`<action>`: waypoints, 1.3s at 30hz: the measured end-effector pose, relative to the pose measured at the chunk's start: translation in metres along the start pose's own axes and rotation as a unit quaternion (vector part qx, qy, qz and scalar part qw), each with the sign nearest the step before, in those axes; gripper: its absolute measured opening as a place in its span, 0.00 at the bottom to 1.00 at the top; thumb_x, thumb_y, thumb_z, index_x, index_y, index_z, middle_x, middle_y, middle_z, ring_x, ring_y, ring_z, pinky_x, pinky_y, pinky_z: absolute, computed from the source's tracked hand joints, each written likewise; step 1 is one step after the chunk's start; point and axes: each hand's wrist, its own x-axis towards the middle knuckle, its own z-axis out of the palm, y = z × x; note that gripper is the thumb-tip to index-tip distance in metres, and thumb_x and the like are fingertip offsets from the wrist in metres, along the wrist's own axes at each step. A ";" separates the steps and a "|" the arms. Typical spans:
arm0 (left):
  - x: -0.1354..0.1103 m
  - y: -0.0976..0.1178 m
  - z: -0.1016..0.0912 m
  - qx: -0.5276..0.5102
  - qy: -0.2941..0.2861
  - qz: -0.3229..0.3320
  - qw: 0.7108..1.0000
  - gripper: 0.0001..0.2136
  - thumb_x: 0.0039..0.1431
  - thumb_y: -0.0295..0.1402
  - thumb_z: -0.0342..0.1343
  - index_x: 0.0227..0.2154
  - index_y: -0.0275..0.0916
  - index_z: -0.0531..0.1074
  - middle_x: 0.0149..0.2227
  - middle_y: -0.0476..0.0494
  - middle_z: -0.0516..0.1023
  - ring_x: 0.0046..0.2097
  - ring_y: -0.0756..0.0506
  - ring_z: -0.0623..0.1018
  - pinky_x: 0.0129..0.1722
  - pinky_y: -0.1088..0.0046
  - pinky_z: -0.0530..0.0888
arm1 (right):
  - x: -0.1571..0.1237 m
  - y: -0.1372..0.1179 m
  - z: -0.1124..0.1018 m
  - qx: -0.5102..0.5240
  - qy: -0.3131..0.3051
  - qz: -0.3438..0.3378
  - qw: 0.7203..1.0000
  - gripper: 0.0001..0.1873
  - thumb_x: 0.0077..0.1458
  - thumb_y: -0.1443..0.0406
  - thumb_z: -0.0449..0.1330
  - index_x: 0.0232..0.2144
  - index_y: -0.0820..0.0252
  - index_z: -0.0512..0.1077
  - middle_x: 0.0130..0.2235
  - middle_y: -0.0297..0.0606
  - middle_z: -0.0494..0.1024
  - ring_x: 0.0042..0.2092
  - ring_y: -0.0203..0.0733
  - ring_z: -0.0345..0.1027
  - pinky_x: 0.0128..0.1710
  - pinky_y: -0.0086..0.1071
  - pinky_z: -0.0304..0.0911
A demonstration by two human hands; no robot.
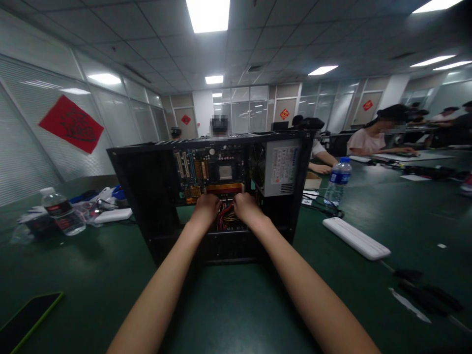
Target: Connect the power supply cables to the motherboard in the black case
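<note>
An open black computer case point(147, 196) stands on the dark green table point(236, 305) straight ahead of me, its side panel off. Inside I see the motherboard point(212, 172) and a grey power supply point(282, 167) at the right. Both my arms reach into the case. My left hand point(205, 207) and my right hand point(246, 206) sit side by side at the lower edge of the motherboard, knuckles up and fingers curled down over a bundle of red and yellow cables point(226, 219). The fingertips are hidden, so what they pinch is unclear.
A water bottle point(61, 211) and white items lie at the left, a phone point(25, 319) at the near left edge. Another water bottle point(338, 181), black cables, a white keyboard point(356, 238) and dark strips lie at the right. Several people sit at tables behind.
</note>
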 end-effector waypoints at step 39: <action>-0.123 -0.076 -0.043 -0.066 0.385 0.215 0.895 0.16 0.58 0.31 0.56 0.49 0.46 0.72 0.43 0.46 0.80 0.44 0.44 0.79 0.50 0.64 0.75 | -0.121 -0.006 -0.157 0.405 0.534 -0.233 0.704 0.20 0.65 0.60 0.55 0.22 0.58 0.73 0.17 0.31 0.68 0.17 0.31 0.61 0.17 0.27 0.53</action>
